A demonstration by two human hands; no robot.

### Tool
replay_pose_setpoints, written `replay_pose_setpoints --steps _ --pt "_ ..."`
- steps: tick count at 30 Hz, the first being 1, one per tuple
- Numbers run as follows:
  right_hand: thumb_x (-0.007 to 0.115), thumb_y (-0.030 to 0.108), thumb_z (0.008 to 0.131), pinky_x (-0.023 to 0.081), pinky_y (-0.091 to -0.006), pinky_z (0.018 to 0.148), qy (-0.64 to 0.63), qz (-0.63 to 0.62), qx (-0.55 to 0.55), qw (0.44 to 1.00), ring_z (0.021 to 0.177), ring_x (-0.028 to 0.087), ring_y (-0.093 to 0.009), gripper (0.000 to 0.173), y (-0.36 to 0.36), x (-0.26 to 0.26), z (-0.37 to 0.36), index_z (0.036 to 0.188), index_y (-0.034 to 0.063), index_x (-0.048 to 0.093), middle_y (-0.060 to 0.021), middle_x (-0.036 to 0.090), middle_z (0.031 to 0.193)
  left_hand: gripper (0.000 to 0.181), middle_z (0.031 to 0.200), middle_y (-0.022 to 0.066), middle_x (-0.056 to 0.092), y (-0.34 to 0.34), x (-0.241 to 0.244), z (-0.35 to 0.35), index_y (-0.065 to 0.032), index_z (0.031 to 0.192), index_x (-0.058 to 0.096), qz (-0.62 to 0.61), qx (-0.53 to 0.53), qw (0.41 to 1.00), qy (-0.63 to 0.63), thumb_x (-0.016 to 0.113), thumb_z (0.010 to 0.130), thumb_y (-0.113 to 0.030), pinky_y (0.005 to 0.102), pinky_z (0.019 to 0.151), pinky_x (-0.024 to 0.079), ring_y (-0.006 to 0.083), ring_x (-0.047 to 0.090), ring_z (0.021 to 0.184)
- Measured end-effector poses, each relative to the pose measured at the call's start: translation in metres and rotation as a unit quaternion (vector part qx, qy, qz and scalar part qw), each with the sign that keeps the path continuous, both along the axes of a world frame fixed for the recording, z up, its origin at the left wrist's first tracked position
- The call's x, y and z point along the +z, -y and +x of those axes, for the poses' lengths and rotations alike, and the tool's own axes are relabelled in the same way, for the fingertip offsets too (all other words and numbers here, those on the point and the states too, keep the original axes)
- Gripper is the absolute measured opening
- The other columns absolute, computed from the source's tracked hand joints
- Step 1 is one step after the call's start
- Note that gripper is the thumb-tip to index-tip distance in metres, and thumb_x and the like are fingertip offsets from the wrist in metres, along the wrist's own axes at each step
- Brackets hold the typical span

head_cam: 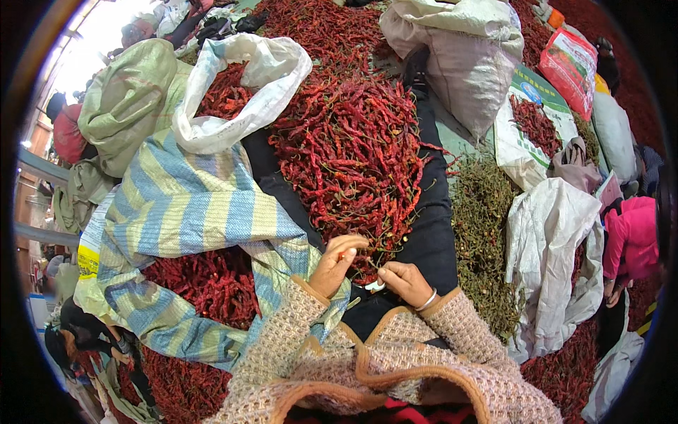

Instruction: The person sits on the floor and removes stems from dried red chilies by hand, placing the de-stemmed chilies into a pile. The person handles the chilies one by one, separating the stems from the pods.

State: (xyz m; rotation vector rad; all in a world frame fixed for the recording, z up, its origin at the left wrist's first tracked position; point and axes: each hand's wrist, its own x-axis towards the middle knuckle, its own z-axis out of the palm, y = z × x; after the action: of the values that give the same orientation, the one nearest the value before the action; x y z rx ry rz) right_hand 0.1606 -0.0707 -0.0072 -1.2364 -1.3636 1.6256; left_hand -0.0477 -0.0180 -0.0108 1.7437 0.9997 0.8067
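A large heap of dried red chili peppers [355, 153] lies between my outstretched legs. At its near end, my left hand [336, 262] is curled around a red chili, only part of which shows between the fingers. Just to the right, my right hand [405, 282] pinches a small white tool [375, 286] whose kind I cannot tell; a thin stem shows by its fingertips. The two hands are close but apart. To the left, a blue-and-cream striped woven sack [201, 212] gapes around more red chilies [212, 286].
Green-brown stems [482, 228] are piled beyond my right leg. A white woven sack [553, 265] lies right of them, and a full sack [461, 69] stands at the far end. A rolled-open white sack [288, 69] holds chilies. Other people [633, 238] are at both sides.
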Motion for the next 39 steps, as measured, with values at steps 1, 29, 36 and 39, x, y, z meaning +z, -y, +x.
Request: replay_pose_setpoints --steps 1,29,36,39 --pt "0.052 0.024 0.095 0.038 -0.0268 0.05 -0.032 -0.045 -0.002 0.998 0.054 0.044 -0.008 0.03 -0.001 -0.002 0.002 0.079 -0.0007 0.061 -0.0015 0.051 0.059 0.038 0.112 0.0084 0.057 0.0 -0.003 0.002 -0.0019 0.114 0.06 -0.106 -0.064 0.992 0.034 0.041 0.1 -0.031 0.0325 0.093 0.042 0.0183 0.05 0.11" --pt "0.049 0.029 0.094 0.032 -0.0272 0.048 0.073 -0.01 -0.052 0.996 0.053 0.039 -0.009 0.039 -0.011 -0.024 -0.012 0.067 0.0012 0.052 -0.0002 0.046 0.057 0.031 0.083 0.0094 0.061 0.021 -0.056 0.012 -0.0003 0.106 0.049 -0.479 -0.118 0.854 0.167 0.048 0.096 -0.03 0.0319 0.058 0.056 0.0148 0.06 0.064" --pt "0.053 0.031 0.093 0.031 -0.0249 0.05 0.107 0.009 -0.087 0.99 0.058 0.037 -0.007 0.039 -0.01 -0.03 -0.014 0.067 0.0025 0.051 0.0032 0.044 0.061 0.027 0.074 0.0036 0.056 0.024 -0.056 0.022 -0.0052 0.102 0.051 -0.418 -0.126 0.89 0.132 0.048 0.095 -0.031 0.0278 0.046 0.047 0.01 0.051 0.056" --pt "0.053 0.034 0.092 0.038 -0.0303 0.054 0.206 -0.001 -0.066 0.976 0.058 0.042 -0.011 0.041 -0.009 -0.029 -0.007 0.073 -0.0019 0.056 -0.0033 0.048 0.061 0.019 0.067 -0.0045 0.047 0.019 -0.092 0.029 -0.0076 0.093 0.056 -0.543 -0.226 0.737 0.333 0.052 0.094 -0.026 0.0222 0.049 0.037 0.0066 0.043 0.056"
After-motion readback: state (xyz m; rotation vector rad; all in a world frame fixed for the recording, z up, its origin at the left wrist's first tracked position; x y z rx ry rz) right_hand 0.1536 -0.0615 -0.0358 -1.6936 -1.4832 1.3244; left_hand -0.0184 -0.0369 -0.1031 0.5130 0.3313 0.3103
